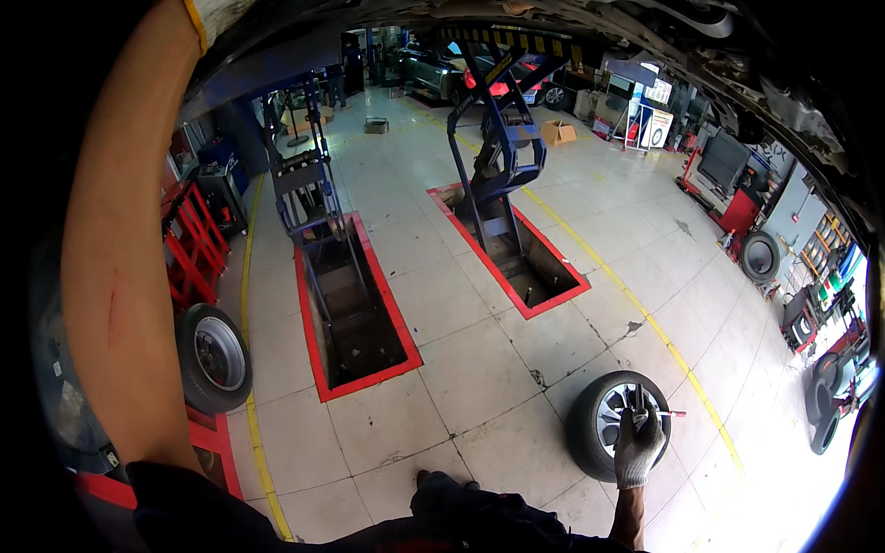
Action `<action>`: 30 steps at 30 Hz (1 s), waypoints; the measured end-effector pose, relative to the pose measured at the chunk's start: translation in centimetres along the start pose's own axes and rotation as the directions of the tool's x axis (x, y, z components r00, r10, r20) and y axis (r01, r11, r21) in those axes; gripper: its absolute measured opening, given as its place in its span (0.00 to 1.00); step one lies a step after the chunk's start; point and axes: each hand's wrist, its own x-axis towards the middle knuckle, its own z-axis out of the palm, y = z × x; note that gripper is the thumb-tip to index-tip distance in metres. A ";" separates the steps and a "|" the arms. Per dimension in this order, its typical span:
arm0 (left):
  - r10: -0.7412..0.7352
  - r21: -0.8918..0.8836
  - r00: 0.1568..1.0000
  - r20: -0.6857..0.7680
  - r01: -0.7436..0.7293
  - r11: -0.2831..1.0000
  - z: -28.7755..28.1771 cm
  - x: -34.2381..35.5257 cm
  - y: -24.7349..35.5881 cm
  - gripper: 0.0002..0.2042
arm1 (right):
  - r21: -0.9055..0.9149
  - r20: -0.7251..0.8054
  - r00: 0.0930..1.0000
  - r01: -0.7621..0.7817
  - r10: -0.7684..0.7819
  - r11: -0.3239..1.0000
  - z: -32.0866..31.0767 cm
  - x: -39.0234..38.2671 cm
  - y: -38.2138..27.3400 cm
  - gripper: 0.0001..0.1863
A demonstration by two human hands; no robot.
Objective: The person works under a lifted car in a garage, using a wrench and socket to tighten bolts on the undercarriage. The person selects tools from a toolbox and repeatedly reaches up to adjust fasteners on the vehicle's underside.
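Observation:
My left arm reaches up along the left side, and my left hand (219, 17), in a white work glove with a yellow cuff, is at the upper edge beside the car's underside (636, 37). Its fingers are cut off from view. My right hand (638, 447), in a grey-white glove, is closed at the lower right. From it stick out a dark metal piece (639, 398) and a thin red-and-white end (678, 414); I cannot tell the exact kind of tool. Behind this hand, a wheel with a silver rim (584, 429) lies on the tiled floor.
Two red-edged floor pits (415, 358) hold blue scissor lift arms (509, 138). Another wheel (214, 358) stands at left near red racks (195, 240). Along the right are a tyre (760, 257), a red machine (737, 214) and more tyres. Parked cars and a cardboard box (558, 133) are farther back.

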 end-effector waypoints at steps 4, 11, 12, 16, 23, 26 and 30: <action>0.035 0.064 0.999 -0.038 -0.032 0.997 -0.7 -0.4 0.7 0.15 | -0.029 0.072 0.997 -0.024 0.026 0.999 0.1 0.2 0.4 0.21; 0.450 0.370 0.813 -0.369 -0.315 0.874 3.2 -4.7 -3.1 0.15 | -0.029 0.341 0.899 0.302 -0.275 0.953 -3.0 6.8 -13.2 0.08; 0.409 0.155 0.815 -0.410 -0.380 0.912 5.0 -8.3 -2.9 0.15 | -0.007 0.362 0.891 0.297 -0.275 0.955 -3.9 7.7 -15.9 0.08; 0.148 -0.574 0.976 0.161 -0.030 0.818 10.3 -15.9 -1.6 0.24 | -0.019 0.411 0.656 0.700 -0.633 0.714 -4.4 12.0 -29.9 0.12; 0.156 -0.802 0.973 0.171 0.046 0.595 10.3 -14.5 -4.7 0.16 | -0.027 0.477 0.380 0.908 -0.792 0.419 -3.0 14.2 -41.8 0.21; 0.205 -0.891 0.971 0.124 0.018 0.454 9.5 -12.6 -7.9 0.18 | 0.128 0.266 0.430 0.871 -0.863 0.473 -1.7 13.2 -43.1 0.20; 0.111 -0.907 0.978 0.177 0.119 0.404 10.7 -11.2 -13.0 0.22 | -0.027 -0.086 0.350 0.935 -0.933 0.353 -0.7 12.7 -49.0 0.13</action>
